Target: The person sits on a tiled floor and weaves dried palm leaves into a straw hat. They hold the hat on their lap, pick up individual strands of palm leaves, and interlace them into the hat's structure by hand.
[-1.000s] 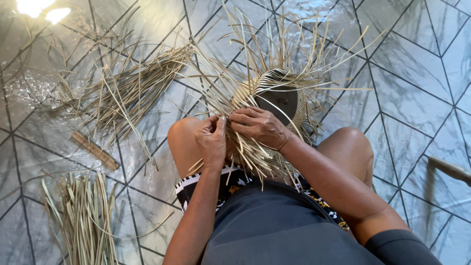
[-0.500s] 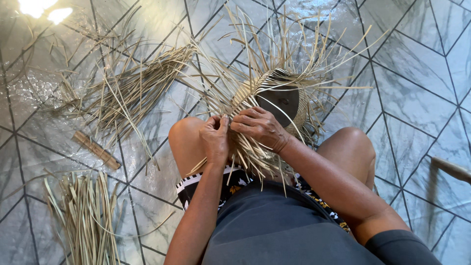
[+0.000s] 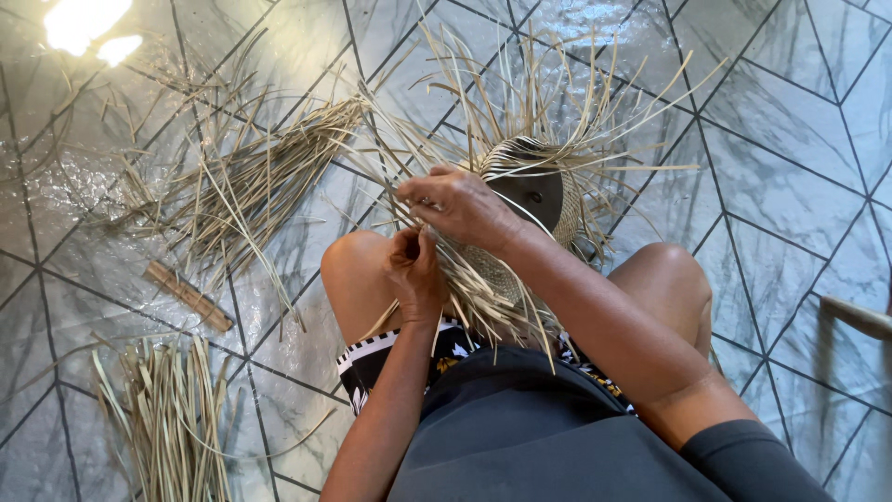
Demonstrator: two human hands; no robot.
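On the lap, left hand [image 3: 415, 270] and right hand [image 3: 462, 206] pinch basket [image 3: 530, 200] strands beside a loose straw pile [image 3: 251, 177].

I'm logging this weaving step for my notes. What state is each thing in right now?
Left hand: closed, pinching strips at the weave.
Right hand: fingers curled over the strips, pressing on the weave.
Woven piece: part-woven, loose strip ends sticking out all round, resting between the knees.
Loose strips: scattered in a fan on the floor.
Bundle: lying flat, roughly aligned.
Stick: lying flat on the tiles.
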